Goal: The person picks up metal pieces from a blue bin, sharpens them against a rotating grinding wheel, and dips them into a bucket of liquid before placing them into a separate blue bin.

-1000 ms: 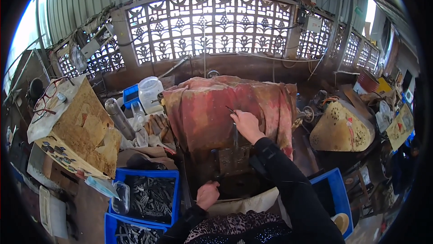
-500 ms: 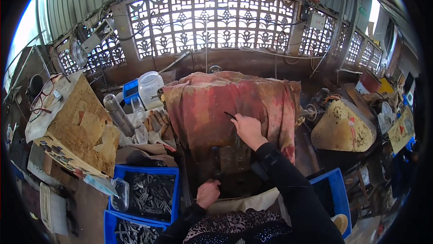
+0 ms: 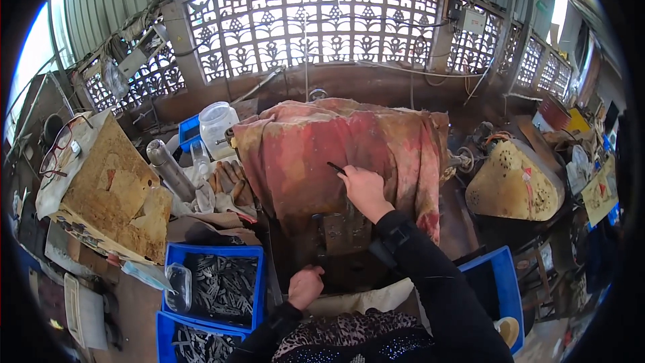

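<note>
My right hand point(image 3: 366, 193) is closed on a thin dark strip point(image 3: 336, 167), whose end sticks out to the upper left past the fingertips. It is held in front of a stained red and brown cloth point(image 3: 316, 155) draped over a machine. Lower and to the left, my left hand point(image 3: 306, 287) is curled shut near the machine's dark front part. Whatever its fingers may hold is hidden. Between the hands, a worn metal block point(image 3: 346, 232) shows below the cloth's edge.
Left stand two blue crates point(image 3: 259, 289) of dark metal strips, with a clear plastic box point(image 3: 179, 287) on one. A rusty tilted cabinet point(image 3: 114, 188), work gloves point(image 3: 230, 183) and a clear jar point(image 3: 218, 129) lie beyond. Another blue crate point(image 3: 507, 276) sits right.
My right hand has shifted slightly left and down with the dark strip. My left hand stays low, still curled. The view has tilted a little.
</note>
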Action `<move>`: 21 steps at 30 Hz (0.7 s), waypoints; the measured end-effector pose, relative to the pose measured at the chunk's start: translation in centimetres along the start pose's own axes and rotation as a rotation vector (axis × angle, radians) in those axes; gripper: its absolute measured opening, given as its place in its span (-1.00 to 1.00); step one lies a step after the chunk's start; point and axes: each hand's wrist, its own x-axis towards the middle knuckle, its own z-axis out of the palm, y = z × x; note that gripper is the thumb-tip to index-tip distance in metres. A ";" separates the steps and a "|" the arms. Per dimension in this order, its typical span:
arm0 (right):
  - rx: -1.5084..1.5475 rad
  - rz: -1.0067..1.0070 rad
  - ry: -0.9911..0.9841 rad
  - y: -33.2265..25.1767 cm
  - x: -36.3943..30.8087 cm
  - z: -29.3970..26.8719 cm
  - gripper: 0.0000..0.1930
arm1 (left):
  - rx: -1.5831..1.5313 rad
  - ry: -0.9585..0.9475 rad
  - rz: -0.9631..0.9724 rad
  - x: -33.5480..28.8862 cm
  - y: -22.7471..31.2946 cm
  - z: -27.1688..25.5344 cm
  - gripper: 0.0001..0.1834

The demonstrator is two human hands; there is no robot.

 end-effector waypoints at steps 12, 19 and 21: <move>0.039 0.006 0.007 0.5 -0.1 0.3 -0.81 | 0.031 0.043 -0.039 0.1 0.3 0.3 -0.83; 0.048 0.026 -0.019 0.5 -0.1 0.1 -0.80 | 0.049 0.013 -0.044 0.1 -0.1 0.6 -0.80; 0.051 0.030 -0.021 0.5 -0.1 0.1 -0.80 | 0.040 -0.002 -0.048 0.1 -0.1 0.7 -0.77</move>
